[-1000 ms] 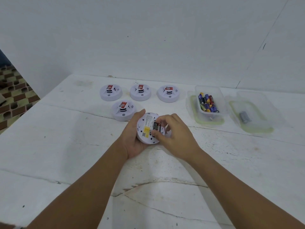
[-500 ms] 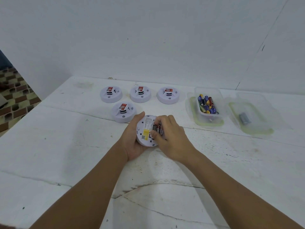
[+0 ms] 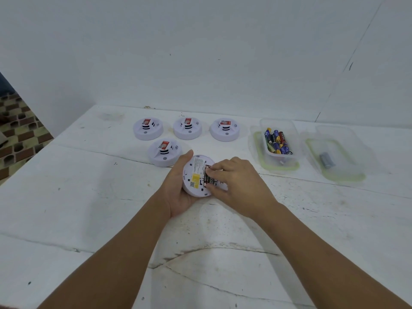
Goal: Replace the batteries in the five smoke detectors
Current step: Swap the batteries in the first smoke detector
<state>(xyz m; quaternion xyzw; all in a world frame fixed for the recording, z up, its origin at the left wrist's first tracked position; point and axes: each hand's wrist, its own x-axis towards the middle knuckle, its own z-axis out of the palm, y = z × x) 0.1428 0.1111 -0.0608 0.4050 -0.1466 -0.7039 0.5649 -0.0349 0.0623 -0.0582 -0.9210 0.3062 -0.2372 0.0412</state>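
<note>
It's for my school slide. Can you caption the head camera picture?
Left hand holds an upturned smoke detector while right hand works its batteries.

Left hand (image 3: 178, 192) gripping upturned detector (image 3: 196, 175); right hand (image 3: 236, 186) pinching batteries (image 3: 210, 178) in compartment; four detectors (image 3: 165, 152) at 11 o'clock.

Five smoke detectors (image 3: 164, 156), two clear containers (image 3: 341, 160), two hands (image 3: 239, 188), several batteries (image 3: 277, 141).

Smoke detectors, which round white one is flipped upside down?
The round white smoke detector held in the left hand: its back faces up with a yellow label showing. The other four sit face up on the table.
</note>
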